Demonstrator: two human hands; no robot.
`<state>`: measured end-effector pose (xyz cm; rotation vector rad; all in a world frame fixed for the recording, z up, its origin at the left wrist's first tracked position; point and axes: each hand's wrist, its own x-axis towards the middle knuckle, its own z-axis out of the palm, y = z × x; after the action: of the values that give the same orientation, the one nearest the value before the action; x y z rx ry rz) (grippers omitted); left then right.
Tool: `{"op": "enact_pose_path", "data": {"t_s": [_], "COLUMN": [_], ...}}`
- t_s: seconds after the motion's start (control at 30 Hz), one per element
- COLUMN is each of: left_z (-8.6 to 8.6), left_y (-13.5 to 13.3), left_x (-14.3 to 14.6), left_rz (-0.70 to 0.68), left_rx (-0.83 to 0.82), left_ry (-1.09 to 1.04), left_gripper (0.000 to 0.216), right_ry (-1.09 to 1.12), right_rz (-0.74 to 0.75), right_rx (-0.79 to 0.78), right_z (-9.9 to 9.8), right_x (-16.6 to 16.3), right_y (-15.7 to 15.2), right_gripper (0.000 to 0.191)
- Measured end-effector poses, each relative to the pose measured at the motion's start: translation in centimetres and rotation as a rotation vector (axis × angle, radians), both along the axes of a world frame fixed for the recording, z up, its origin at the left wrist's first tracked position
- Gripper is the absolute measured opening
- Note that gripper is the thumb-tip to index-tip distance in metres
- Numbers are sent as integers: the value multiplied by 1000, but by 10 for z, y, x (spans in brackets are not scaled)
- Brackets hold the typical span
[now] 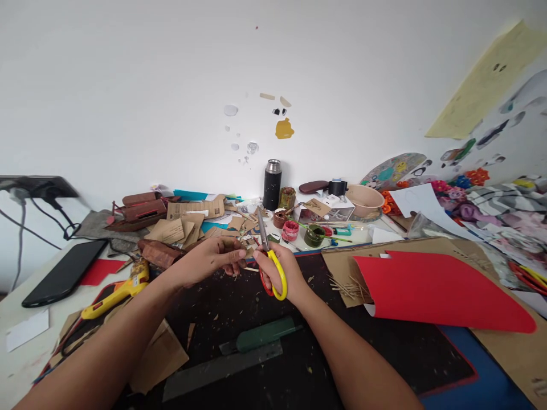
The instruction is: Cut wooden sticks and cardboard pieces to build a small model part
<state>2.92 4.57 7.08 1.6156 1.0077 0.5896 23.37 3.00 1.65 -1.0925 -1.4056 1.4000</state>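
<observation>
My right hand (280,267) is wrapped round a pair of scissors (277,274) with yellow and red handles. Their metal blades point up and away from me, and they look closed. Just to the left, my left hand (216,259) has its fingertips pinched together, close to my right thumb. A tiny brownish scrap seems to sit between the fingertips of both hands, too small to name. Both hands hover over a dark cutting mat (239,302). On the mat below lie a green utility knife (267,335) and a clear ruler-like strip (222,370).
A yellow glue gun (113,299) and a black phone (64,273) lie left. Open paint jars (315,236), cardboard scraps (171,229) and a black flask (272,185) stand or lie behind. Red sheet (440,290) and thin sticks (350,287) are at right.
</observation>
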Motion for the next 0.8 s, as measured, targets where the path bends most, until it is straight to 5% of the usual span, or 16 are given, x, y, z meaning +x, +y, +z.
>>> {"op": "enact_pose_path", "data": {"t_s": [0.23,0.53,0.8], "left_z": [-2,4,-6], "left_y": [0,3,6], "left_x": [3,-4,-4], "left_rz": [96,402,454], "left_rx": [48,127,73], "left_ry": [-14,-202,-369], "left_gripper": [38,41,38], "right_ry": [39,89,206], "right_rz": [23,118,251], "right_rx": [-2,-50,-24], "right_z": [-5,0,3], "right_x": [0,-4,-4], "right_y": [-1,-4,-7], "right_gripper": [43,71,83]}}
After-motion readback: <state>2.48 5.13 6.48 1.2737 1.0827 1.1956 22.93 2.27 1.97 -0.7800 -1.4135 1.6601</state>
